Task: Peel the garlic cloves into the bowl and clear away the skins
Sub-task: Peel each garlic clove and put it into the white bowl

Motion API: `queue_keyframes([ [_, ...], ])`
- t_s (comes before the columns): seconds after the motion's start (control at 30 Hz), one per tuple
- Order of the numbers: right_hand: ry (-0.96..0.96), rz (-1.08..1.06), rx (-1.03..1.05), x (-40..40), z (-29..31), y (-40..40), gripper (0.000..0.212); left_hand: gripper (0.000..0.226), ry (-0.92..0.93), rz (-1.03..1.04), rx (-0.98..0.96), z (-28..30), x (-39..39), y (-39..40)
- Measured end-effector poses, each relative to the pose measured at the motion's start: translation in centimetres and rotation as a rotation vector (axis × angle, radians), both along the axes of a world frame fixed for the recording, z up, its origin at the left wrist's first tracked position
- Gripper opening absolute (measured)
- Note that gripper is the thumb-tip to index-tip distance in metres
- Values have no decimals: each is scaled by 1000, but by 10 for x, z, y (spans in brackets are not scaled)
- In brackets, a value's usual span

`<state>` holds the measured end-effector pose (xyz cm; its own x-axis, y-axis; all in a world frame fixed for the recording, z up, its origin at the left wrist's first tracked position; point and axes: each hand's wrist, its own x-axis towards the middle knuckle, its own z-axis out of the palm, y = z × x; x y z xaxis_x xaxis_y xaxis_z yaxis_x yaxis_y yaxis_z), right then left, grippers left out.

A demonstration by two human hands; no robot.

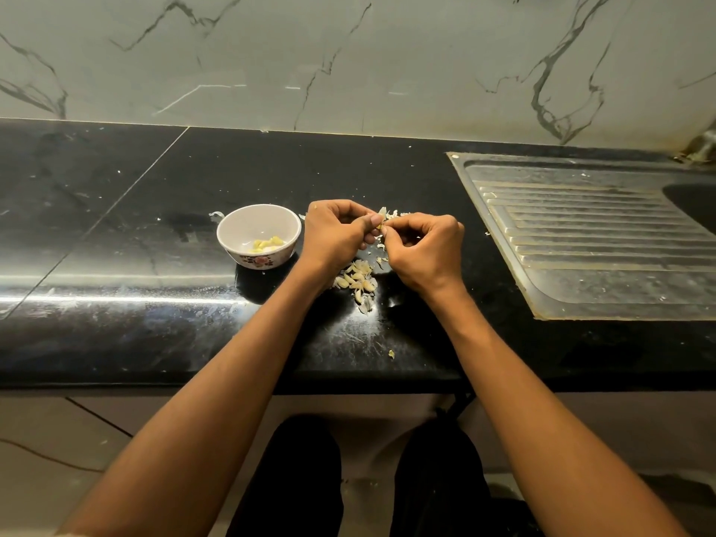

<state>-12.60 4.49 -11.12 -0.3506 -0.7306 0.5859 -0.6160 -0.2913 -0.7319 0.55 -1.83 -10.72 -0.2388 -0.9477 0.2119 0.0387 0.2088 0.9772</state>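
Task abt midway, judging by what's lying around. Bowl (259, 236) sits on the black tabletop (116, 234), just left of the hands, w/ a few yellowish peeled cloves (266, 243) inside, so some peeling's done. Left hand (338, 236) and right hand (425, 246) meet over the tabletop, both w/ fingers curled, pinching one small clove (380, 225) between them at the fingertips; looks like skin's being picked off, though the clove's mostly hidden. Near side of the hands, a pile of unpeeled cloves (358, 281) waits on the tabletop, so plenty left to peel. Loose skins (389, 214) scattered just beyond the hands and around the pile, plus a stray bit (391, 354) nearer the front edge; none cleared yet. Steel drainboard (589, 242) to the right, well apart from the work.
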Motion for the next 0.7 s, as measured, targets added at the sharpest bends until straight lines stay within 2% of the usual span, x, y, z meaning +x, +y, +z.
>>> queue_keyframes([
  [0.4, -85, -23, 41, 1, 2, 0, 10, 10, -74, 43, -142, 1, -8, 8],
  [0.53, -125, -16, 51, 2, 4, -1, 7, 16, -56, 21, -86, 2, -6, 5],
  [0.7, -210, -28, 84, 2, 7, 0, 9, 13, -9, -75, -17, 6, -3, 6],
])
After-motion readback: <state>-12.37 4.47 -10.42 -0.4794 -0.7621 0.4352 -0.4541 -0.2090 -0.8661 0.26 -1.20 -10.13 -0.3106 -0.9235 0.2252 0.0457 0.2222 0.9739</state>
